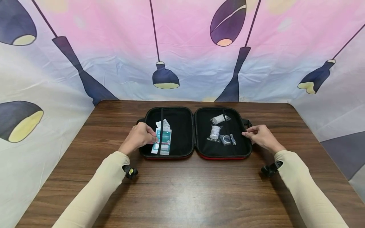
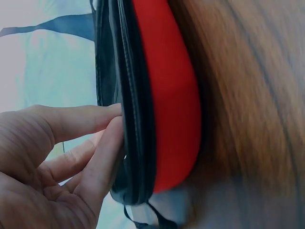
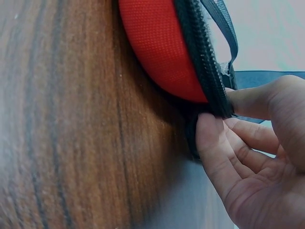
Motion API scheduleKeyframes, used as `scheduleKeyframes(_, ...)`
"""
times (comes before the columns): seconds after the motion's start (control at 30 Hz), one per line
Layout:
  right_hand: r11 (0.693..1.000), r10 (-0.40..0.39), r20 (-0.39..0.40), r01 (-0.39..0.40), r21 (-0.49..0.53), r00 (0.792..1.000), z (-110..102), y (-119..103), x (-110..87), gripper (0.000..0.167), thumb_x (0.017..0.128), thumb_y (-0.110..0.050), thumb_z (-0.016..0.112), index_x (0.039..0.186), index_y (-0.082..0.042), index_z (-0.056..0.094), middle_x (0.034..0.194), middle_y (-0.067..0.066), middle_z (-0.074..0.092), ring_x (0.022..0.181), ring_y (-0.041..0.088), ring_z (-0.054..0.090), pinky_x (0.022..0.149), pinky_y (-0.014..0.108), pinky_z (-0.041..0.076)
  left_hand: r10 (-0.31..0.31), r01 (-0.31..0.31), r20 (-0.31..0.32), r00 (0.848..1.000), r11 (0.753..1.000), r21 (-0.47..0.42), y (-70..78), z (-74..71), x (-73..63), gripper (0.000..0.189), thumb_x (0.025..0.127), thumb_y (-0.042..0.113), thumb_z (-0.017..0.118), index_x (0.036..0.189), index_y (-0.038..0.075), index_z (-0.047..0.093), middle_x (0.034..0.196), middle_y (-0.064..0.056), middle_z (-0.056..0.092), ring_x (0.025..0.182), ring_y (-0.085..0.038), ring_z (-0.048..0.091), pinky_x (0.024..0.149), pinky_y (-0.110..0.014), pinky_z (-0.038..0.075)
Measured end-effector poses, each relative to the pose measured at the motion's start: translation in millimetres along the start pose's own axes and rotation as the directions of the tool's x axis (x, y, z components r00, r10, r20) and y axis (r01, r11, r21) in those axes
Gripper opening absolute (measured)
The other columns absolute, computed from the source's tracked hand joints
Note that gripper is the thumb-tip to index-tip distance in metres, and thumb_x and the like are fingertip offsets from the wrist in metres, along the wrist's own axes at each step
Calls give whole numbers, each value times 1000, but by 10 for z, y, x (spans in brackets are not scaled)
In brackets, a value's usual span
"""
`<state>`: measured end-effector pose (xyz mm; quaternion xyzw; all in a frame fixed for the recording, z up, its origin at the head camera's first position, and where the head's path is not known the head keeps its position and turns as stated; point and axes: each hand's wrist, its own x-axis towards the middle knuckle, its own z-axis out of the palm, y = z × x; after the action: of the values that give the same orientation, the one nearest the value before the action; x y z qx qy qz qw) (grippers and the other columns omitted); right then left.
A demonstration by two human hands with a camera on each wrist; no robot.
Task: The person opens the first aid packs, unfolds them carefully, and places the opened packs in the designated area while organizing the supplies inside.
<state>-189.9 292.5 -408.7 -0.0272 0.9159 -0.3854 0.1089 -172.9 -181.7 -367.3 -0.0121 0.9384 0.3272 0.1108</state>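
Note:
An opened zip-up first-aid case, black inside and red outside, lies flat on the table. In its left half, teal-and-white paper packets sit under a black elastic strap. My left hand reaches over the left rim, thumb and index finger pinched together at the packets' left edge; in the left wrist view, the rim hides those fingertips. My right hand pinches the right rim, index finger inside and thumb against the outer side.
The right half holds a wrapped bandage roll, a white roll, a bagged ring-shaped item and a small slim item near an elastic strap. A dark handle sticks out right. Behind the wooden table hangs a patterned cloth.

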Motion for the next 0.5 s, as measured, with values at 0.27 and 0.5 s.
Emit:
scheduleKeyframes(0.27, 1000, -5, -4, 5, 6, 1000, 7, 7, -17, 52, 102, -29, 64, 130, 14, 58, 102, 19, 68, 74, 22, 64, 71, 35, 56, 10, -10, -13, 1000, 1000, 28, 2, 71, -13, 5, 85, 12, 77, 87, 7, 77, 84, -3, 74, 76, -17, 67, 72, -35, 55)
scheduleKeyframes(0.5, 1000, -27, -19, 27, 0, 999, 8, 7, -28, 51, 101, -31, 65, 127, 14, 60, 89, 13, 68, 72, 22, 64, 70, 35, 56, 57, -55, -51, 997, 998, 33, -16, 53, -69, 6, 88, 12, 77, 89, 6, 76, 77, -2, 72, 69, -15, 65, 66, -32, 53)
